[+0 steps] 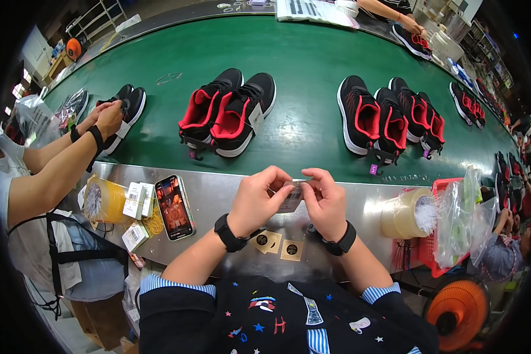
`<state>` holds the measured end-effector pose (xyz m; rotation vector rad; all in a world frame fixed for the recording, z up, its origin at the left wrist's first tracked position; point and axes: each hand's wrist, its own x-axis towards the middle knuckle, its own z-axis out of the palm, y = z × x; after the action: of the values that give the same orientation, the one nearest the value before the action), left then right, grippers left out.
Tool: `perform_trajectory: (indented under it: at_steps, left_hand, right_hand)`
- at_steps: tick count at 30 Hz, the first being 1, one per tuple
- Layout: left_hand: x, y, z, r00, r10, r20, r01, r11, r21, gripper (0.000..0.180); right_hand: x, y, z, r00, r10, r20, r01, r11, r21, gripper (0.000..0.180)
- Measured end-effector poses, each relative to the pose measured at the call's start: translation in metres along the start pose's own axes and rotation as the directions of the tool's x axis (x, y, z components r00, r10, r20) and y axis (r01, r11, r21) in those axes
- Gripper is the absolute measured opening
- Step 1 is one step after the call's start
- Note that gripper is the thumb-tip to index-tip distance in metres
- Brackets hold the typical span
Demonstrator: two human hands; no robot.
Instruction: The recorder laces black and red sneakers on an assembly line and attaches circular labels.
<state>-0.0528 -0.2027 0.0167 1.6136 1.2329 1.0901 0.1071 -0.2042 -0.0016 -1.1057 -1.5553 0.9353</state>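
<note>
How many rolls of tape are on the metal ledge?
2: a yellowish roll at the left beside the phone, and a clear roll at the right by the red basket.

Tag (290,196) mostly hidden btwn left hand (255,199) & right hand (326,200); print too small. Phone (174,207) screen blurry. Fan (458,311) cut off at rim.

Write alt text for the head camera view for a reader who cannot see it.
Both hands, left hand and right hand, pinch a small grey tag over a steel counter. Beyond, pairs of black-and-red shoes sit on a green conveyor belt; a co-worker's hands handle another shoe at left.
</note>
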Motion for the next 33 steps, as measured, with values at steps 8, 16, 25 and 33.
perform_trajectory:
  at_steps: [8,16,25,33]
  left_hand:
    - [0.000,0.003,0.011,1.000,0.014,0.027,-0.014,1.000,0.003,0.012]
    - [-0.001,-0.004,0.036,0.981,-0.169,0.100,0.196,0.841,-0.505,0.011]
    - [0.008,-0.020,0.064,0.999,-0.023,-0.033,0.012,0.957,-0.290,0.008]
    - [0.030,-0.006,0.086,0.985,0.112,0.127,-0.096,0.987,-0.128,0.008]
  right_hand:
    - [0.000,-0.002,-0.004,0.994,-0.107,-0.030,0.104,0.991,-0.089,0.025]
    - [-0.006,-0.001,-0.009,0.992,-0.088,-0.086,0.090,0.996,0.016,0.027]
    - [-0.001,0.010,-0.031,0.993,0.117,0.021,-0.118,0.944,0.309,0.019]
    - [0.007,0.045,-0.083,0.836,0.292,0.465,-0.542,0.570,0.617,0.013]
